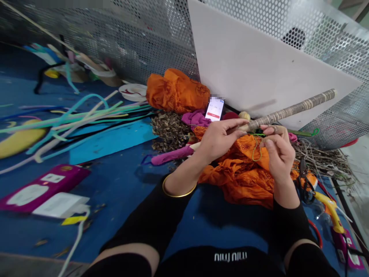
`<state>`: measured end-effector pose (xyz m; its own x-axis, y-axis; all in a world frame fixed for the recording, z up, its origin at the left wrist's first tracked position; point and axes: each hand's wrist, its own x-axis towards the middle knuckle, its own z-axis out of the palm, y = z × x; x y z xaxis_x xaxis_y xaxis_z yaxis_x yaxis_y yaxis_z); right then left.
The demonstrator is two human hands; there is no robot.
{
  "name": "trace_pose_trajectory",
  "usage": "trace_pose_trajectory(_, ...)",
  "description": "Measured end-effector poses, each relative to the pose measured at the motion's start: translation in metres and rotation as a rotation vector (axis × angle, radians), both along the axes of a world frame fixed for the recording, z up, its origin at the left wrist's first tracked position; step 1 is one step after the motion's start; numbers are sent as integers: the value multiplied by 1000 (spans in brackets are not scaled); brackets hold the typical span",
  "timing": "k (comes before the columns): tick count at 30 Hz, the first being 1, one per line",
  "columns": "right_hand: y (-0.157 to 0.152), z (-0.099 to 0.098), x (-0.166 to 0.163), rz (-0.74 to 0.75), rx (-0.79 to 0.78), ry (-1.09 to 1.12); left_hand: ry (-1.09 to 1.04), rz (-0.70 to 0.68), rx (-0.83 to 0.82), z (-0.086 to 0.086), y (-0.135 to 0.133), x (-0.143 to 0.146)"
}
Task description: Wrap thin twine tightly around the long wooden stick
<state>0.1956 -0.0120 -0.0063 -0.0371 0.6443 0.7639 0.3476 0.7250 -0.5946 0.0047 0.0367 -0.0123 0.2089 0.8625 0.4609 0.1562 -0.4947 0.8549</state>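
A bark-covered stick (298,109) slants up to the right, clear of the table. My left hand (220,137) is closed around its lower end. Just under the stick, my right hand (278,150) pinches a thin green string (253,152), whose loop hangs down between both hands. Part of the string runs by the stick; whether it is tied there I cannot tell. Crumpled orange cloth (245,181) lies below the hands. A purple-wrapped stick (172,154) sticks out left of my left wrist, and a green-wrapped stick (302,133) lies behind my right hand.
A lit phone (215,109) leans behind the hands, beside an orange cloth bundle (175,90). Scissors (304,181) and a yellow glue gun (330,209) lie at right. Pipe cleaners (77,119) spread across the left. A white board (259,57) and perforated metal stand behind.
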Motion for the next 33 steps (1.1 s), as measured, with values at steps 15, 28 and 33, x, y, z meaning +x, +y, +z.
trace_pose_trajectory(15,11,-14,-14,96,-349,515,200,-67,-42,-12,1,16)
trace_pose_trajectory(28,-10,-16,-32,-54,-263,489,461,100,241,-12,-3,18)
trace_pose_trajectory(33,-17,-9,-40,-75,-222,538,423,86,164,-11,-6,21)
